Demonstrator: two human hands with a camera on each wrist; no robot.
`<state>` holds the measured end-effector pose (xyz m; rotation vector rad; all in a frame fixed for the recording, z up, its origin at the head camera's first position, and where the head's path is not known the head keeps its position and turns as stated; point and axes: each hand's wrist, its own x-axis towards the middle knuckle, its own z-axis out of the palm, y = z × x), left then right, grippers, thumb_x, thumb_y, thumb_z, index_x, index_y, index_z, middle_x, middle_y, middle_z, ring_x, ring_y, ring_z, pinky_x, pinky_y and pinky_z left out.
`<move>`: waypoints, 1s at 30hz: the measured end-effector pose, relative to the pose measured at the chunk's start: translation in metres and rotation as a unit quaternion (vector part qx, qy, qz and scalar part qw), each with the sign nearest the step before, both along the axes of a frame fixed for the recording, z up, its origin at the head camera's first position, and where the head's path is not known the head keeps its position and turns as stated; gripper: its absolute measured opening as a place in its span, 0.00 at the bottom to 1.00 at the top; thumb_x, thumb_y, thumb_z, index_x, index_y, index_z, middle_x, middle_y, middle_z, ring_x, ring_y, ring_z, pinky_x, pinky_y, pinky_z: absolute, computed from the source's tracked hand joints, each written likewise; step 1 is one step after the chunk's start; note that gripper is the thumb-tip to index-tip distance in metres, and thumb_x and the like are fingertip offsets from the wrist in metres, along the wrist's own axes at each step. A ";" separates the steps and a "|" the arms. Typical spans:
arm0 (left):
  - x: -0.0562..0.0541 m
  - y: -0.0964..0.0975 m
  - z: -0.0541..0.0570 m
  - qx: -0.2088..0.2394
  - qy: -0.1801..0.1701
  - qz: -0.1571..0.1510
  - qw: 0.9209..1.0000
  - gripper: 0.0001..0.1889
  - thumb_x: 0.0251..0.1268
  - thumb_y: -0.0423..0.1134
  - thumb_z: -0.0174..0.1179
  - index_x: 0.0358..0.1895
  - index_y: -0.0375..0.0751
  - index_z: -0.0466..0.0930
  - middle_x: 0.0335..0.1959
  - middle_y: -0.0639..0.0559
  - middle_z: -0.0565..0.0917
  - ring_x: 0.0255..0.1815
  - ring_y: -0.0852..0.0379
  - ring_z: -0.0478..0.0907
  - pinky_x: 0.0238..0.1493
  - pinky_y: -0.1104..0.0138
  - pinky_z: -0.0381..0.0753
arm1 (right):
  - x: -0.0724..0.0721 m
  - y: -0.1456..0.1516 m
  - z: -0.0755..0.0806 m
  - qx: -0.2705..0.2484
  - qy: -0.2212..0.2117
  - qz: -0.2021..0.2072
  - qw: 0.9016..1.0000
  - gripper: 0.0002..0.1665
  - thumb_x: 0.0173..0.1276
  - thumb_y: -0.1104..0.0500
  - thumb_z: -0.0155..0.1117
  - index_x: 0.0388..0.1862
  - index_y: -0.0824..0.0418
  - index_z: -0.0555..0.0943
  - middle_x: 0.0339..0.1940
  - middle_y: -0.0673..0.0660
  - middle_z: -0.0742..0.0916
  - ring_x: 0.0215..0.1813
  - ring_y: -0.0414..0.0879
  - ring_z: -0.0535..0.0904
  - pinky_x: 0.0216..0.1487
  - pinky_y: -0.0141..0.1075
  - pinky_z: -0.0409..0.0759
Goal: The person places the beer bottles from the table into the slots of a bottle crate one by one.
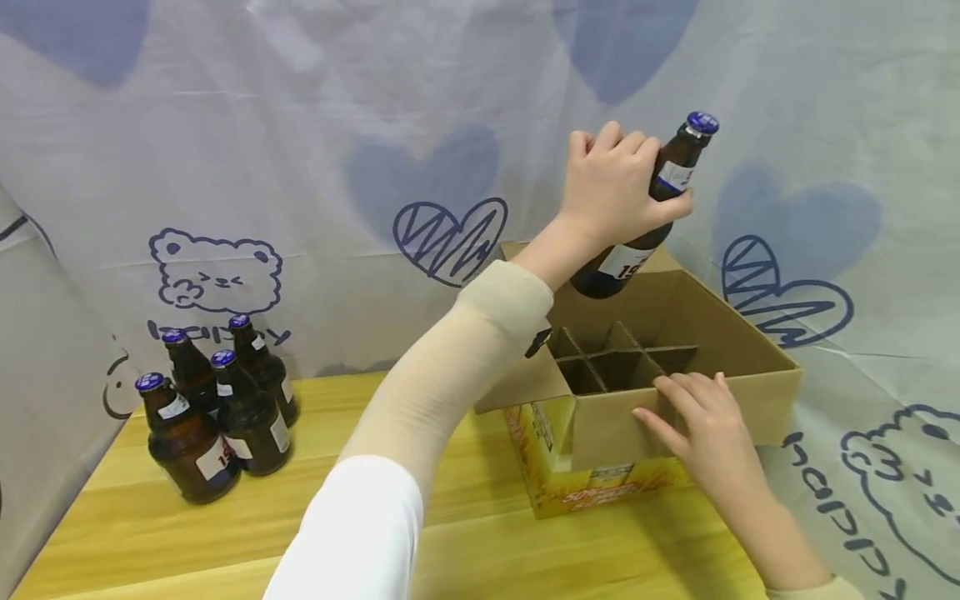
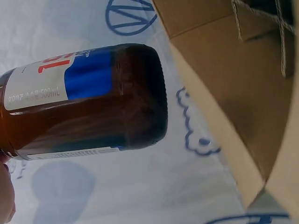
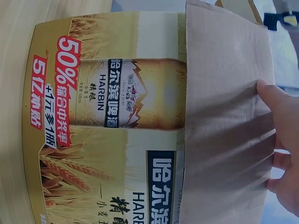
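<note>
Above the open cardboard box (image 1: 757,379), my left hand (image 1: 611,187) grips a brown glass beer bottle (image 1: 675,158) around its neck and shoulder. The bottle is tilted, its blue cap up to the right and its base down to the left over the box. In the left wrist view the bottle (image 2: 93,100) shows a white and blue label, with its base near the box wall. My right hand (image 1: 708,429) holds the box's front edge, thumb against the folded-down flap (image 3: 224,116) and fingers over the rim. Cardboard dividers (image 1: 622,367) split the inside into compartments.
Several brown bottles (image 1: 251,421) with blue caps stand grouped at the left of the wooden table (image 1: 465,542). Another flap (image 1: 528,383) sticks out on the box's left side. A pale cloth (image 1: 315,108) with hearts and bears hangs behind the table.
</note>
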<state>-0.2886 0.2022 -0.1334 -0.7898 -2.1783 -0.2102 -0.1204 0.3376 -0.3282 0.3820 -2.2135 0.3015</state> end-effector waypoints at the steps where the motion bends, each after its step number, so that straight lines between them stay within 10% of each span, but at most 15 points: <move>1: -0.002 0.005 -0.002 -0.001 -0.009 0.003 1.000 0.32 0.57 0.76 0.43 0.52 0.59 0.78 0.51 0.67 0.81 0.53 0.60 0.70 0.54 0.59 0.61 | 0.000 -0.001 0.000 0.000 0.001 0.000 1.000 0.40 0.67 0.30 0.47 0.42 0.67 0.83 0.39 0.63 0.86 0.48 0.60 0.79 0.61 0.69 0.65; 10: -0.022 0.043 -0.040 -0.009 -0.089 0.014 0.996 0.34 0.58 0.78 0.41 0.55 0.61 0.77 0.55 0.68 0.80 0.55 0.62 0.71 0.53 0.60 0.63 | 0.005 -0.009 -0.002 -0.005 -0.003 -0.005 1.000 0.40 0.67 0.31 0.47 0.42 0.66 0.83 0.39 0.62 0.86 0.48 0.59 0.79 0.60 0.68 0.65; 19: -0.036 0.058 -0.084 0.007 -0.099 0.001 0.995 0.33 0.57 0.77 0.45 0.54 0.59 0.78 0.50 0.67 0.82 0.48 0.64 0.77 0.49 0.61 0.66 | 0.005 -0.009 -0.005 0.000 0.007 -0.006 1.000 0.38 0.67 0.31 0.49 0.43 0.65 0.84 0.40 0.61 0.86 0.47 0.58 0.80 0.60 0.68 0.66; 30: -0.037 0.083 -0.074 0.008 -0.098 -0.036 0.994 0.32 0.59 0.76 0.45 0.54 0.59 0.77 0.50 0.68 0.81 0.36 0.67 0.77 0.49 0.63 0.67 | 0.005 -0.010 -0.007 -0.003 0.014 -0.006 1.000 0.37 0.67 0.32 0.50 0.43 0.63 0.84 0.41 0.58 0.86 0.47 0.55 0.80 0.60 0.70 0.65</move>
